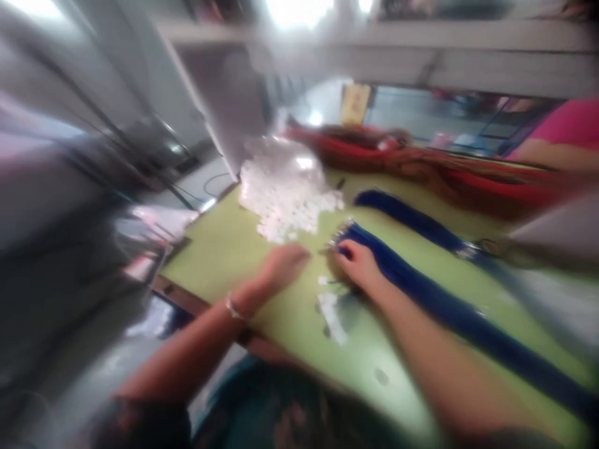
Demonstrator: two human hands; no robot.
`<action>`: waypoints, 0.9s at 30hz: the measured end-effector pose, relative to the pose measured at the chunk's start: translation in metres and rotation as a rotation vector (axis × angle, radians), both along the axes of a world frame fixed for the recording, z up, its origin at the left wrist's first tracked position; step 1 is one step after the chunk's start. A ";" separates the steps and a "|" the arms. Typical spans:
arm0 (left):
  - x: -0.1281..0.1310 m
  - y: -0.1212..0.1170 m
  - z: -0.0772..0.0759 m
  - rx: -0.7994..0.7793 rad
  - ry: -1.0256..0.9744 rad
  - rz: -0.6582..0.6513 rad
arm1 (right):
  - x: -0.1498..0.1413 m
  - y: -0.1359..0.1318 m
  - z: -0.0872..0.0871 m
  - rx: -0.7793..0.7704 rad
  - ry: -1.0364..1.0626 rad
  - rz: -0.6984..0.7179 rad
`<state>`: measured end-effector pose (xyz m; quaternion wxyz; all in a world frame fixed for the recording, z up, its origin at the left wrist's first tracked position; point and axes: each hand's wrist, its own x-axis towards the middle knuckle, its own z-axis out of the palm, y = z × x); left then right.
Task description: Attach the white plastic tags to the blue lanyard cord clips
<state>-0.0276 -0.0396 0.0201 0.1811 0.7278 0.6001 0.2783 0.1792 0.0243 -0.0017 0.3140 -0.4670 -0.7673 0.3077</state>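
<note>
Blur softens the whole head view. My right hand point(359, 263) is at the near end of a long bundle of blue wires point(421, 299), its thumb and fingers curled together with blue showing between them. Silvery tips point(340, 229) line that end of the bundle. Left of it, my left hand point(284, 263) hovers over the green tabletop point(201, 249) with its fingers pressed together; anything inside them is hidden. Beyond the left hand spreads a heap of small white pieces point(285, 202), partly in a clear plastic bag point(304, 159). A few white pieces point(332, 318) lie nearer me.
A second blue wire bundle point(407, 218), tied partway along, lies farther back. Red and brown wire bundles point(421, 159) stretch along the table's rear. A person in a pink sleeve point(568, 125) is at the right. The table's edge point(182, 296) runs along the near left.
</note>
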 end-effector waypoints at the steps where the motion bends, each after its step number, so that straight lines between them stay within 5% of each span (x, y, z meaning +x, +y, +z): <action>1: -0.010 0.011 -0.002 0.090 0.027 0.152 | -0.002 0.001 -0.001 -0.009 0.019 -0.006; 3: -0.024 0.030 -0.011 0.170 0.107 0.280 | -0.004 0.002 -0.001 -0.024 0.062 -0.026; 10: -0.031 0.050 -0.040 0.223 0.220 0.150 | -0.007 -0.001 0.003 -0.050 0.064 0.009; 14: -0.015 0.038 -0.025 0.176 -0.040 0.254 | -0.006 0.000 0.003 -0.041 0.064 -0.004; 19: 0.025 0.025 -0.012 -0.268 -0.555 0.215 | -0.002 0.002 -0.002 -0.022 0.121 0.022; 27: 0.044 0.027 -0.021 -0.288 -0.707 0.215 | 0.003 0.002 0.004 -0.032 0.089 0.047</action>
